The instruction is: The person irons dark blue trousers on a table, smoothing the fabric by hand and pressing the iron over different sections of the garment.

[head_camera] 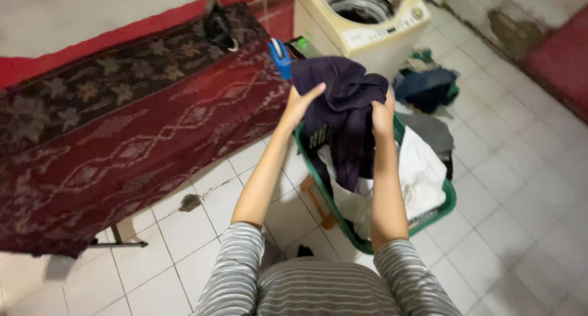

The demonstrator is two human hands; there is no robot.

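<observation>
Holding a dark navy cloth garment (pixel 343 107) up between them, both hands are raised above a green plastic laundry basket (pixel 450 199) that sits on the white tiled floor (pixel 527 187). The left hand (pixel 300 104) presses against the garment's left edge with fingers partly stretched out, while the right hand (pixel 383 117) is clenched on a bunch of the fabric at its right side. The garment hangs down in folds (its lower end reaches into the basket), over white cloth (pixel 425 169) piled inside. Behind the basket stands a cream top-loading washing machine (pixel 367 22) with its lid open, and a heap of blue and green clothes (pixel 429 83) lies on the floor beside it. To the left, a table draped in a dark red patterned cloth (pixel 141 138) runs along the wall.
</observation>
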